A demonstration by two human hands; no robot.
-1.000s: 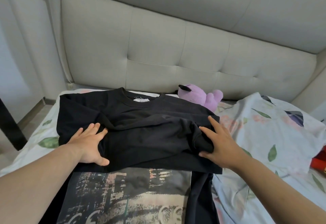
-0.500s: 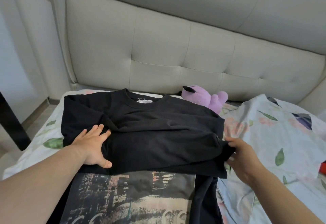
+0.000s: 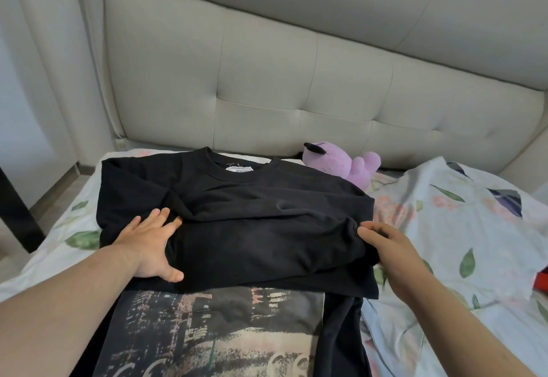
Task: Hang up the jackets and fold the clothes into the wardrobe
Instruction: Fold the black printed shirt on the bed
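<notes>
A black T-shirt (image 3: 252, 228) lies on the bed with its collar toward the headboard and both sleeves folded across the body. Its lower part shows a greyish printed picture (image 3: 213, 332) close to me. My left hand (image 3: 148, 246) lies flat with spread fingers on the shirt's left side and presses it down. At the shirt's right edge, my right hand (image 3: 391, 252) curls its fingers round the folded fabric and grips it.
A purple plush toy (image 3: 341, 163) lies behind the shirt against the padded grey headboard (image 3: 296, 80). A floral sheet (image 3: 459, 228) covers the bed to the right. Something red (image 3: 542, 281) shows at the right border. A dark post (image 3: 14, 207) stands left of the bed.
My right hand slid off the top of the folded sleeve to the shirt's right edge and took hold of the fabric there. My left hand stayed pressed on the shirt.
</notes>
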